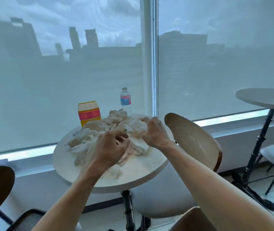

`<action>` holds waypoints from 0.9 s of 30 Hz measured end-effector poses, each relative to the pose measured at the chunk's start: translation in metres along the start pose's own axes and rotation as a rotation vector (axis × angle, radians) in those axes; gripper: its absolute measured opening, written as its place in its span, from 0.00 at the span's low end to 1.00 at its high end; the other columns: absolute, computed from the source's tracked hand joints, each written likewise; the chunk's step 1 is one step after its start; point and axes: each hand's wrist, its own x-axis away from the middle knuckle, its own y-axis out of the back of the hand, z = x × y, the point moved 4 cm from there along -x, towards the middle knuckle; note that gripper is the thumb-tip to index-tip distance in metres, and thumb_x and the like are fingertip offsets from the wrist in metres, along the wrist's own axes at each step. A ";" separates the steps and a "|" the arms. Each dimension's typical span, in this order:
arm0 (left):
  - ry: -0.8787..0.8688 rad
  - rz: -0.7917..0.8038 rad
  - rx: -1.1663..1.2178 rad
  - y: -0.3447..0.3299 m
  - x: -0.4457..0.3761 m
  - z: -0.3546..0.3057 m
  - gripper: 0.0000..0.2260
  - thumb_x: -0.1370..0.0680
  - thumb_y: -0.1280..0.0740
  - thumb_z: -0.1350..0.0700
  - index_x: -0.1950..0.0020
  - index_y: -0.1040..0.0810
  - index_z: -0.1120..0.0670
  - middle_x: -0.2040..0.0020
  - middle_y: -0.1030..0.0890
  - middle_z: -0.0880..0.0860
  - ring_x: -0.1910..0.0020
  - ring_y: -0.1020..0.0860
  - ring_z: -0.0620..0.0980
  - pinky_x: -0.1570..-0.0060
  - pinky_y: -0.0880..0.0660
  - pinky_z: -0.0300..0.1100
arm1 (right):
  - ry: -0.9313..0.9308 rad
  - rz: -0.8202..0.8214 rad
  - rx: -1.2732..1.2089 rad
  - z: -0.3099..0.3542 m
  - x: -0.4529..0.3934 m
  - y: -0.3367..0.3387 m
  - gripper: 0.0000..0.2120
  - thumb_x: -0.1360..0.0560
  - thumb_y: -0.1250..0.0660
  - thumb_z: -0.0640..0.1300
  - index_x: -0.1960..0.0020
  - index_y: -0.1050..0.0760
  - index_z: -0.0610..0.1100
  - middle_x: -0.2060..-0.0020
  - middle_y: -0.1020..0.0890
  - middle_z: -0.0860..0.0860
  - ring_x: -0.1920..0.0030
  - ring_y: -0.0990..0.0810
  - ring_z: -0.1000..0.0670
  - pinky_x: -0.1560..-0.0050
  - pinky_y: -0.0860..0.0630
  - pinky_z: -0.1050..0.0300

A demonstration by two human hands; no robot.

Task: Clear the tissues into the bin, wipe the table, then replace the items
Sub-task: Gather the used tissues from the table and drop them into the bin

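1. Your left hand [110, 145] is over the near side of the pile of crumpled tissues [109, 130], fingers curled inward above it. You cannot tell for sure whether they pinch any tissue; the fingertips sit right at the paper.
2. Your right hand [153, 130] reaches over the right side of the same pile, fingers bent and spread downward onto the tissues, thumb toward the flat white sheet beside it. Whether it actually grips paper cannot be told.
3. The tissues lie heaped across the middle of the round white table [138, 174], spreading from its far edge toward you, with 1 small wad apart near the front edge.
4. A yellow carton [89, 112] with a red label stands upright at the far left of the table, touching or just behind the pile.
5. A clear water bottle [125, 100] with a blue and red label stands upright at the far edge, just behind the tissues and to the right of the carton.
6. A chair with a curved wooden back [193, 139] sits just beside the table on your right; a 2nd round table [264, 97] stands well apart at the far right.
7. A window with sheer blinds [66, 80] fills the background.
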 end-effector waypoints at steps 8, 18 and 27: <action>0.002 0.026 0.039 0.005 -0.051 0.020 0.05 0.26 0.28 0.53 0.51 0.17 0.49 0.59 0.17 0.45 0.60 0.20 0.41 0.58 0.25 0.36 | -0.033 -0.008 0.021 0.003 -0.030 -0.013 0.17 0.25 0.34 0.36 0.38 0.21 0.44 0.39 0.19 0.45 0.38 0.22 0.43 0.36 0.27 0.52; 0.046 0.018 0.445 0.008 -0.095 0.024 0.21 0.22 0.32 0.49 0.29 0.29 0.47 0.39 0.24 0.53 0.48 0.19 0.53 0.49 0.20 0.52 | 0.077 -0.194 -0.458 0.040 -0.051 0.038 0.06 0.24 0.30 0.40 0.51 0.16 0.48 0.60 0.17 0.56 0.61 0.19 0.57 0.56 0.22 0.63; -0.007 0.027 0.742 0.018 -0.111 0.031 0.10 0.24 0.29 0.55 0.44 0.18 0.55 0.55 0.14 0.52 0.55 0.15 0.51 0.52 0.18 0.49 | 0.147 0.240 -0.850 0.077 -0.059 0.034 0.15 0.23 0.39 0.27 0.46 0.18 0.40 0.50 0.15 0.41 0.52 0.16 0.48 0.53 0.18 0.59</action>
